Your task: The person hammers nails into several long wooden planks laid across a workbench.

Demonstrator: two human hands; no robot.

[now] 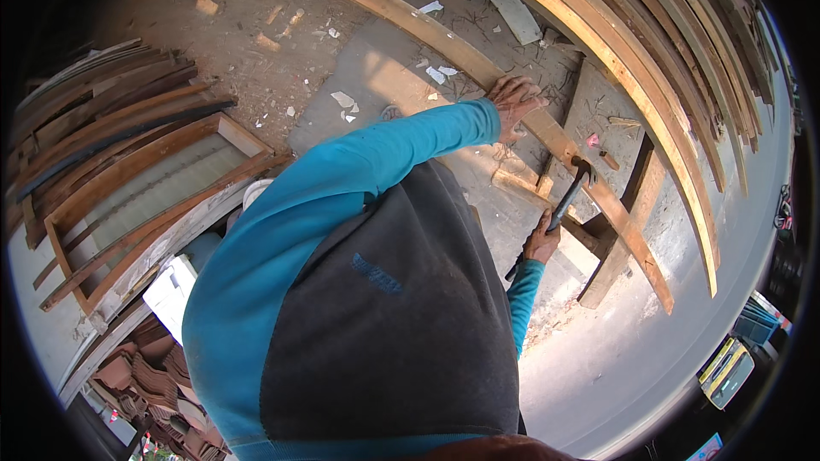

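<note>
Wooden plank [444,41] could totally be twisting if left hand [517,107], grasping it, is slipping; right hand [541,241] is clenching a hammer [570,198].

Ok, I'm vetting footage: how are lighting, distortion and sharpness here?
Head view: the stacked planks at upper right bow into arcs and black fills the corners; head view: patchy sunlight dapples the floor; head view: the left hand and right hand look fairly sharp.
</note>
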